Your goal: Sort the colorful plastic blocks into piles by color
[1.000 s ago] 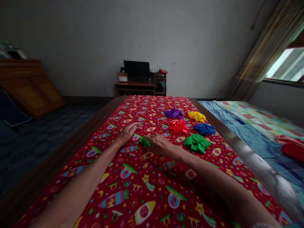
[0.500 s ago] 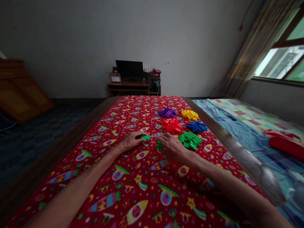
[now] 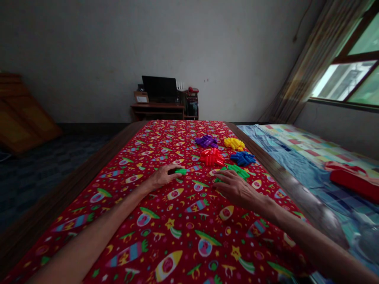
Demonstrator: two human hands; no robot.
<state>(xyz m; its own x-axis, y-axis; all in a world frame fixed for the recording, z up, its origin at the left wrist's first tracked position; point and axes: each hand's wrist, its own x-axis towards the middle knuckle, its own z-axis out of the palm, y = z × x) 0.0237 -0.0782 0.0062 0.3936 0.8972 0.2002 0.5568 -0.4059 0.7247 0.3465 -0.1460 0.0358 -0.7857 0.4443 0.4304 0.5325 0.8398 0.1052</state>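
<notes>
Close to the middle of the cloth, my left hand [image 3: 163, 176] pinches a short green plastic piece [image 3: 181, 171] between thumb and fingers. My right hand [image 3: 233, 184] reaches to the left side of the pile of green plastic pieces [image 3: 240, 172], palm down. Its fingers curve over green plastic at their tips, and part of the pile is hidden behind the hand. Behind it lie a red pile [image 3: 212, 157] and a blue pile [image 3: 243, 158] of similar pieces. A purple pile [image 3: 206, 141] and a yellow pile [image 3: 234, 144] are farther back.
A red cloth with rocket prints [image 3: 166, 221] covers the long table, whose dark wooden edge [image 3: 274, 179] shows on the right. Beyond it is a bed [image 3: 299, 157] with a red bag [image 3: 352, 179]. A monitor [image 3: 160, 88] stands on a desk at the far wall.
My right hand has moved right to the green pile, and the green piece by its fingertips has shifted with it. My left hand keeps its green piece in nearly the same place.
</notes>
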